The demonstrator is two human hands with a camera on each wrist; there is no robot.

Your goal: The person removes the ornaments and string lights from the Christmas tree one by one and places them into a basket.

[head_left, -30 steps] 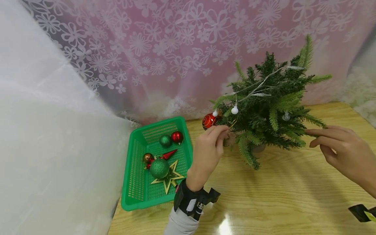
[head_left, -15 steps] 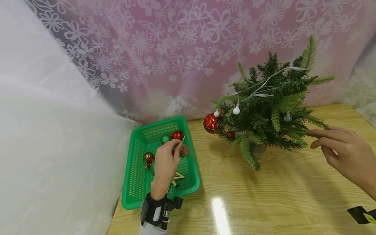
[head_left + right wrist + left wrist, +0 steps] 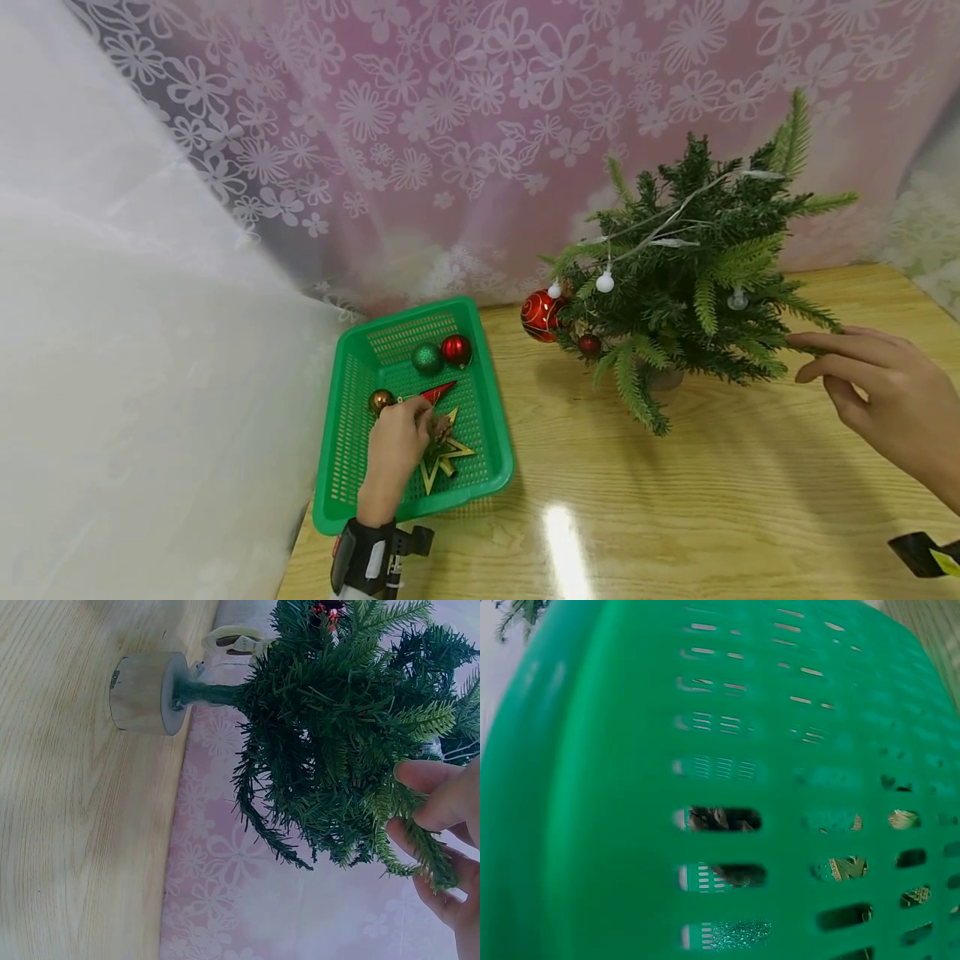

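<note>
My left hand [image 3: 396,442] reaches down into the green basket [image 3: 491,400], fingertips pinching a brown pine cone [image 3: 442,427] over a gold-edged star [image 3: 459,450]. Through the basket's slots, the left wrist view shows part of the pine cone [image 3: 724,819]; the hand itself is hidden there. On the right, my right hand [image 3: 873,375] is at the side of a small Christmas tree [image 3: 690,283]. Its thumb and fingers hold a branch tip [image 3: 429,855], clearest in the right wrist view. A large red ball [image 3: 542,315] and a small red one [image 3: 589,345] hang on the tree's left.
Also in the basket are a green ball [image 3: 427,358], a red ball [image 3: 455,351], a copper ball [image 3: 380,401] and a red pointed ornament [image 3: 437,392]. String lights [image 3: 604,282] drape the tree. A flowered curtain [image 3: 450,167] hangs behind the wooden table [image 3: 637,517].
My left hand has moved from the tree's left side down into the basket, carrying the pine cone. The right hand stays at its branch.
</note>
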